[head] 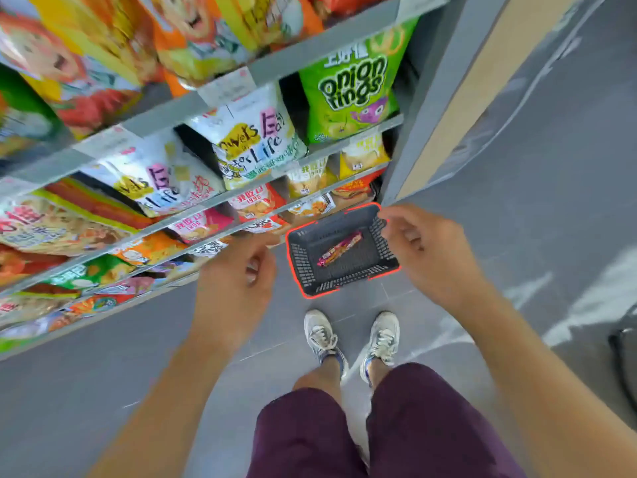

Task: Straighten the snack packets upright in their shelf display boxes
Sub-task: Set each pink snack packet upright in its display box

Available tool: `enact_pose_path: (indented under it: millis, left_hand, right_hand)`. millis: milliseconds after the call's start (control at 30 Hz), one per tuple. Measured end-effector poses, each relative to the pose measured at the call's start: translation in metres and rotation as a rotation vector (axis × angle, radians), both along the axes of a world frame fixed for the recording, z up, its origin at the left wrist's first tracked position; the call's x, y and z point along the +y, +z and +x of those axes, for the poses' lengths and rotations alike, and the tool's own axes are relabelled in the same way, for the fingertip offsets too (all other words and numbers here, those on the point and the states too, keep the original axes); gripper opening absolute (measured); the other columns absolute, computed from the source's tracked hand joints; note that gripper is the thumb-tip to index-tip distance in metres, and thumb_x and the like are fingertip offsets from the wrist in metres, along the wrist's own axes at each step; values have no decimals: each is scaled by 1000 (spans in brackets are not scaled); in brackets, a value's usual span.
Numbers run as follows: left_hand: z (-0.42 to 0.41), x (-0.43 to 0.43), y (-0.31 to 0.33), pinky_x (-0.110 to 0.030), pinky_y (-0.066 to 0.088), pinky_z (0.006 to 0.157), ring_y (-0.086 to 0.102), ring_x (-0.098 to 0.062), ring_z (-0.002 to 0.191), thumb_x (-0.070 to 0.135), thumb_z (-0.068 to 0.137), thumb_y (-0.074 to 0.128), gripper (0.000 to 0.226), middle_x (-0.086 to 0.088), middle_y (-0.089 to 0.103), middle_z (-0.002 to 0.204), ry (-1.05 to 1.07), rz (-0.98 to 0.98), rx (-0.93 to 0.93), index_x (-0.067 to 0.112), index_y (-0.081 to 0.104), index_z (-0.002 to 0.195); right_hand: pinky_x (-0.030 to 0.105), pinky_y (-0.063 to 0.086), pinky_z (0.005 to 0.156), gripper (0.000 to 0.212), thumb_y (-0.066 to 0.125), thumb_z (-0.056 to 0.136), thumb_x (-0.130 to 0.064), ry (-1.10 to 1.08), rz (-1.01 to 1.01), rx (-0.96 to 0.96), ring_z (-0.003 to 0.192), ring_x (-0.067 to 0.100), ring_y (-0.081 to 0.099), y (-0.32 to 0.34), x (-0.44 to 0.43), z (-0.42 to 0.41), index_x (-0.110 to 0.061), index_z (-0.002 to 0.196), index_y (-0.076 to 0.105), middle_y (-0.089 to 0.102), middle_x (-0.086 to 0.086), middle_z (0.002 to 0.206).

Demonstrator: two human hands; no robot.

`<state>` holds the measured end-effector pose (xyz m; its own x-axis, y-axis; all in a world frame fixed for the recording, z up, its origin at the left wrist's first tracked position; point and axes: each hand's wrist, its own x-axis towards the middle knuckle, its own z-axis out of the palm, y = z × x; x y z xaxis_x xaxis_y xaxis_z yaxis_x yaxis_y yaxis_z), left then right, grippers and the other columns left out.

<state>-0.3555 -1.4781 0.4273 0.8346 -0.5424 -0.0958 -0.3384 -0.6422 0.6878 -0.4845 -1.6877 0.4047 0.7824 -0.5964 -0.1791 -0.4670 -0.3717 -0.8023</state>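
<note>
A person stands in a shop aisle, close to the end of a grey shelf unit (193, 108) whose tiers are packed with snack packets (162, 182). A white packet with hand-drawn lettering (251, 143) leans forward over the shelf lip on the second tier, and a green bag of onion rings (351, 88) stands just to its right, near the unit's end post. Smaller orange, pink and yellow packets fill the lower tiers, many tilted, though blur hides how each one sits. Both arms are bare and reach forward at about waist height. The left hand (238, 281) hangs in front of the lower shelves with its fingers loosely curled and nothing in them, touching no packet. The right hand (427, 251) hovers over the right side of a dark basket with a red rim (303, 260), fingers also loosely bent and holding nothing. The basket sits on the grey tiled floor (517, 201) beside the foot of the shelves, and one long pink and yellow wrapped bar (339, 253) lies slantwise inside it. Below are white sneakers (322, 334) and dark maroon shorts (431, 426).
</note>
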Motion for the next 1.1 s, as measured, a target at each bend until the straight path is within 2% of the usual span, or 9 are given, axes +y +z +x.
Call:
enact_pose_path:
  millis: [100, 233, 367, 433, 533, 633, 733, 833, 1100]
  left_hand:
    - [-2, 11, 87, -1, 44, 65, 62, 4, 73, 5, 91, 62, 33, 26, 63, 85, 15, -88, -120, 37, 65, 99]
    - [1, 28, 173, -4, 45, 66, 63, 2, 70, 8, 90, 61, 23, 22, 66, 79, 4, -124, -313, 28, 69, 97]
    - [23, 47, 243, -8, 44, 68, 59, -7, 64, 8, 88, 59, 20, 7, 65, 84, 1, -105, -564, 16, 73, 99]
    - [40, 55, 276, -1, 38, 69, 54, -5, 64, 8, 87, 57, 20, 8, 61, 84, -4, -97, -683, 13, 73, 97]
    - [73, 65, 317, -22, 47, 73, 59, -16, 70, 10, 88, 53, 23, 1, 64, 88, -21, -99, -794, 9, 73, 99]
    - [107, 72, 351, -19, 39, 71, 49, -7, 72, 6, 86, 53, 24, -6, 65, 88, -39, -107, -932, 8, 72, 101]
    - [138, 71, 381, -29, 43, 81, 59, -24, 87, 5, 86, 54, 24, -13, 68, 100, -84, -118, -1081, 7, 72, 102]
    - [165, 68, 411, -37, 43, 91, 60, -35, 101, 6, 88, 53, 25, -17, 67, 106, -138, -130, -1215, 5, 71, 104]
    - [222, 59, 486, -46, 44, 92, 54, -42, 112, 1, 90, 48, 32, -25, 59, 121, -218, -122, -1462, -4, 63, 117]
  right_hand:
    - [9, 45, 66, 22, 59, 92, -5, 48, -55, -114, 67, -3, 61, 80, -2, -4, -18, 105, 70, 65, -18, 75]
    - [34, 51, 69, 25, 58, 93, -5, 108, -135, -231, 68, 25, 62, 162, -7, -2, -18, 111, 69, 70, 5, 80]
    - [36, 53, 73, 25, 61, 93, -7, 182, -289, -355, 73, 26, 66, 223, -17, 14, -17, 114, 69, 71, 2, 85]
    - [25, 50, 75, 26, 62, 92, -7, 206, -377, -416, 73, 17, 64, 252, -23, 29, -19, 115, 68, 69, -3, 85]
    - [15, 45, 73, 26, 61, 93, -8, 226, -484, -509, 74, 10, 60, 296, -29, 57, -20, 115, 67, 66, -4, 84]
    - [11, 44, 74, 26, 57, 92, -15, 203, -567, -590, 72, 7, 59, 336, -27, 87, -20, 116, 67, 64, -8, 84]
    - [1, 42, 71, 26, 55, 93, -14, 175, -566, -660, 71, -3, 57, 370, -18, 120, -19, 116, 67, 63, -13, 86]
    - [7, 44, 70, 28, 55, 93, -9, 172, -624, -719, 72, -4, 56, 403, -6, 151, -16, 117, 66, 63, -8, 90]
    - [36, 52, 71, 36, 50, 91, -12, 202, -788, -792, 81, 9, 56, 465, 36, 215, -13, 125, 61, 63, 1, 103]
